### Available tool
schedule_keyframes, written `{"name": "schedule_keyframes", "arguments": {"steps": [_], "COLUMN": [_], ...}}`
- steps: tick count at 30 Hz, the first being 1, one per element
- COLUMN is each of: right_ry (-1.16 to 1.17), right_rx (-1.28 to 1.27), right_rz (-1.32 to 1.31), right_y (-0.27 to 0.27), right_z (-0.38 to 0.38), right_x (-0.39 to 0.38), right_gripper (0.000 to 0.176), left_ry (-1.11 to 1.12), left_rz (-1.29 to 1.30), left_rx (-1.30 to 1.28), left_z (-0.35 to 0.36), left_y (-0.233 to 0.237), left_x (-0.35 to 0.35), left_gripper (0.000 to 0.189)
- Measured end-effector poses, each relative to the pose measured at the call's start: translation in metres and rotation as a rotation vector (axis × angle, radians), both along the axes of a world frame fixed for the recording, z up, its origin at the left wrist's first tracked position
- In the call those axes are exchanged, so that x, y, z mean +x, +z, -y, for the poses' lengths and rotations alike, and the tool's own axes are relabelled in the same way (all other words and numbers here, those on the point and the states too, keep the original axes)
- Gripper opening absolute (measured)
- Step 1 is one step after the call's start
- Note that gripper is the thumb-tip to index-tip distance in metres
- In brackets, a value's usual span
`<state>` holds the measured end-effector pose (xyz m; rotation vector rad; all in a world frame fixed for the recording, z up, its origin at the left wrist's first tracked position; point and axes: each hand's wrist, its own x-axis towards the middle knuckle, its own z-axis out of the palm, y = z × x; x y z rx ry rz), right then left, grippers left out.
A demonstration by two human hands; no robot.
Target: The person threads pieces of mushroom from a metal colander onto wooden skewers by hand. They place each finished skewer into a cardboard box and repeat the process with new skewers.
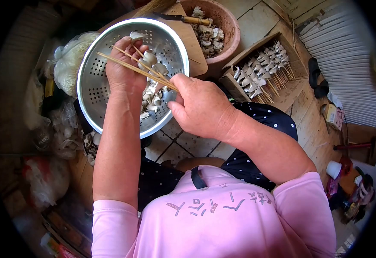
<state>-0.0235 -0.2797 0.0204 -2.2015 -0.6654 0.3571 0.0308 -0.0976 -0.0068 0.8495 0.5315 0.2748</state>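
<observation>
Over a metal colander [85, 92] with a perforated wall, my left hand [125, 71] has its fingers curled around a pale oyster mushroom piece [137, 36]. My right hand [201, 105] grips several bamboo skewers [130, 66] near the colander's right rim. They point up and to the left, crossing in front of my left hand, and one reaches up to its fingertips. More mushroom pieces [152, 98] lie in the colander below and right of my left hand.
A wooden board [196, 45] with a knife [183, 18] stands beyond the colander. Behind it, a reddish tub [233, 36] holds mushroom scraps. At right, a cardboard box [297, 58] holds skewered mushrooms [263, 69]. A filled plastic bag [74, 60] sits at left.
</observation>
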Motion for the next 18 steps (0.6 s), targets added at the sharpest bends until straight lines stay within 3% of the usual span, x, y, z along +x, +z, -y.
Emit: {"name": "schedule_keyframes", "arguments": {"steps": [18], "right_ry": [0.019], "right_rx": [-0.002], "right_rz": [-0.007], "right_y": [0.0044], "right_z": [0.0053], "right_x": [-0.0002], "right_gripper": [0.026], "left_ry": [-0.062], "left_rz": [-0.024], "left_rx": [0.001], "left_z": [0.0084], "left_y": [-0.0054], "left_x": [0.0044], "left_gripper": [0.022]}}
